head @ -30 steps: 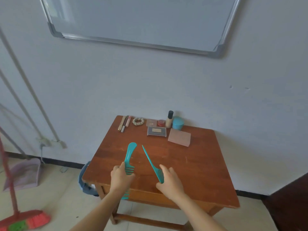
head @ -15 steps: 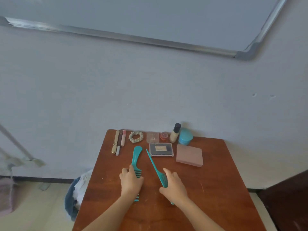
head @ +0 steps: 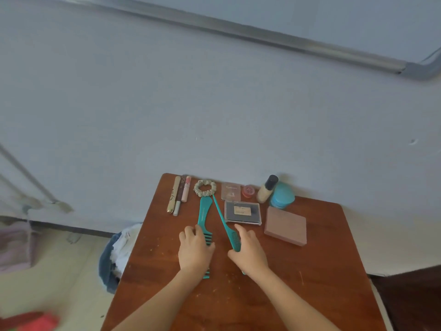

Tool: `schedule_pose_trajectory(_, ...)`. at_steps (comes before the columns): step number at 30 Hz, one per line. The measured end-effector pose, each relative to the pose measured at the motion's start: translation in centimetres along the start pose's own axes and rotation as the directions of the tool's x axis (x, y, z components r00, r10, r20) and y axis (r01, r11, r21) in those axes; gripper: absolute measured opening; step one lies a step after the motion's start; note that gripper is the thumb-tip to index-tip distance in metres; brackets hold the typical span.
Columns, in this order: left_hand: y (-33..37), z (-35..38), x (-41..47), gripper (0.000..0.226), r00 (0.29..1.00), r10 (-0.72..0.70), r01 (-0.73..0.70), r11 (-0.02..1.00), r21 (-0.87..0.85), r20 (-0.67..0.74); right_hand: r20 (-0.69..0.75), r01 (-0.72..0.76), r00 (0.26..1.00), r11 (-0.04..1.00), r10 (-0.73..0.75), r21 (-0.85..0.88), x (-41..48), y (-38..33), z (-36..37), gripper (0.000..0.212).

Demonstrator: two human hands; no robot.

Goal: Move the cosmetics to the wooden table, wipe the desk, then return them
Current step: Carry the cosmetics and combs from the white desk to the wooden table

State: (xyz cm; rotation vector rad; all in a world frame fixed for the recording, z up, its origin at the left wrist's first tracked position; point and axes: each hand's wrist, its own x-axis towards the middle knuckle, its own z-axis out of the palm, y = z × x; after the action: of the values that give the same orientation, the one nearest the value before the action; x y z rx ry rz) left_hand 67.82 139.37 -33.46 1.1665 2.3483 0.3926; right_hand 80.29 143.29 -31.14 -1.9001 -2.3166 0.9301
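Note:
My left hand (head: pixel 195 250) grips a teal wide-tooth comb (head: pixel 203 215) that lies flat on the wooden table (head: pixel 298 278), handle pointing away from me. My right hand (head: pixel 248 252) holds a teal tail comb (head: pixel 223 222) low on the tabletop, its thin tail reaching toward a beige scrunchie (head: pixel 204 188). Along the far edge lie pens and tubes (head: pixel 177 195), a clear compact (head: pixel 230 191), a small red pot (head: pixel 248 191), a foundation bottle (head: pixel 266 189) and a teal jar (head: pixel 282 195). A dark palette (head: pixel 243 213) and a pink box (head: pixel 286 225) sit nearer.
The table stands against a pale wall under a whiteboard (head: pixel 310 22). A blue basket with white cloth (head: pixel 117 254) sits on the floor at the table's left. A red broom head (head: pixel 31 322) lies at the bottom left. Dark furniture (head: pixel 415 297) borders the right.
I have come closer to the table. Both hands carried the combs forward and down onto the tabletop beside the other cosmetics.

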Motion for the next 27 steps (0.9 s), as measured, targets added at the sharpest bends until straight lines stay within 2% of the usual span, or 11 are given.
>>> schedule_pose_trajectory(7, -1.5, -0.4, 0.2, 0.046, 0.995, 0.027, -0.022, 0.998, 0.056, -0.099, 0.046, -0.025, 0.999, 0.999, 0.023, 0.039, 0.5, -1.2, 1.0, 0.066)
schedule_pose_trajectory(15, -4.7, -1.6, 0.0, 0.047, 0.992, 0.114, -0.104, 0.979, 0.176, -0.049, 0.047, -0.048, 0.998, 0.998, 0.046, 0.034, 0.5, -3.2, 2.7, 0.050)
schedule_pose_trajectory(22, -5.2, -2.0, -0.2, 0.048, 0.989, 0.144, -0.144, 0.974, 0.175, 0.010, 0.000, 0.041, 0.999, 0.997, -0.041, -0.069, 0.5, -2.1, 1.7, 0.051)
schedule_pose_trajectory(27, -5.5, -2.6, -0.5, 0.051, 0.991, 0.134, -0.133, 0.979, 0.156, 0.008, -0.076, 0.156, 0.983, 0.978, -0.167, -0.136, 1.0, 0.5, -0.6, 0.048)
